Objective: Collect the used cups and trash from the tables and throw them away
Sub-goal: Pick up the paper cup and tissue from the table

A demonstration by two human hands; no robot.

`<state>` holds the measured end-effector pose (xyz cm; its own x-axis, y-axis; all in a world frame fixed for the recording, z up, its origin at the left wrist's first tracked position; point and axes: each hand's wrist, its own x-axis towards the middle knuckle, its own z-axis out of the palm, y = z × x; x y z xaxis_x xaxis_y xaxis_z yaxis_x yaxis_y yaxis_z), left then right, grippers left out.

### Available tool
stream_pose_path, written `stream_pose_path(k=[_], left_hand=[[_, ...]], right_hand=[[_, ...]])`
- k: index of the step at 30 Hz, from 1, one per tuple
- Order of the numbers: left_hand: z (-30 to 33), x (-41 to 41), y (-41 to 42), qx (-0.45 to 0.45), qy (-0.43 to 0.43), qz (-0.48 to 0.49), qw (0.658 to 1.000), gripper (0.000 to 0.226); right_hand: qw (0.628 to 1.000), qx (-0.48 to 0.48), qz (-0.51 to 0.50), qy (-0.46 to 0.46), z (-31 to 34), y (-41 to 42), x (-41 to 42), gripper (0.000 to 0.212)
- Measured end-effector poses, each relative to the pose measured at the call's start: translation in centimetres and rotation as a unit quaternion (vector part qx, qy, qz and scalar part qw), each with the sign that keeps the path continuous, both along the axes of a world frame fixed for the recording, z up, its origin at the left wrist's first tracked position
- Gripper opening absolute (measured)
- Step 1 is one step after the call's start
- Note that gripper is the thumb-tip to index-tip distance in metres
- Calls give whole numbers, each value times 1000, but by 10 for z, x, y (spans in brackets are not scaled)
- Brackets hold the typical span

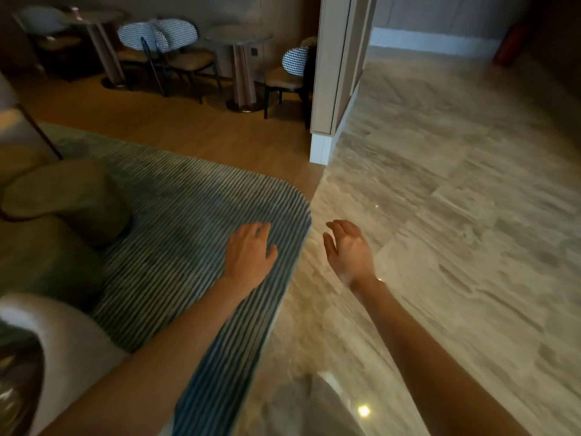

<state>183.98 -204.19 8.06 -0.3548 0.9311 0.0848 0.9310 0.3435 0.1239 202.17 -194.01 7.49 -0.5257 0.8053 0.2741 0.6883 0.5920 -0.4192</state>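
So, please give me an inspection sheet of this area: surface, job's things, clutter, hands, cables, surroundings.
Surface: striped rug beside marble floor and wood floor.
Job's things: small pinkish item on the far left table, too blurred to identify; nearer round table shows nothing on top.
Clutter: nothing seen.
Hands: left hand and right hand open, holding nothing.
Cables: nothing seen.
Surroundings: patterned chairs, green pouf, pillar.

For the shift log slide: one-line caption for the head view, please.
Both hands, left hand and right hand, open and empty above the striped rug edge and marble floor, café tables ahead.
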Motion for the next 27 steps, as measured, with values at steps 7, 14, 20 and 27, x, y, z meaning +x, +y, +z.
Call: stream_pose_path(k=[7,14,20,27], left_hand=[[14,-46,147,-5,-9,46,999,56],[-15,-128,243,1,-35,96,995,55],[-23,-248,338,51,-49,130,989,49],[-15,-356,446,44,-54,134,989,51]], right_hand=[[998,-3,56,-25,13,162,-51,31],[991,-25,124,-49,-9,287,-153,33],[983,-44,156,-88,-13,387,-275,38],[983,-85,145,-75,-10,500,-389,40]])
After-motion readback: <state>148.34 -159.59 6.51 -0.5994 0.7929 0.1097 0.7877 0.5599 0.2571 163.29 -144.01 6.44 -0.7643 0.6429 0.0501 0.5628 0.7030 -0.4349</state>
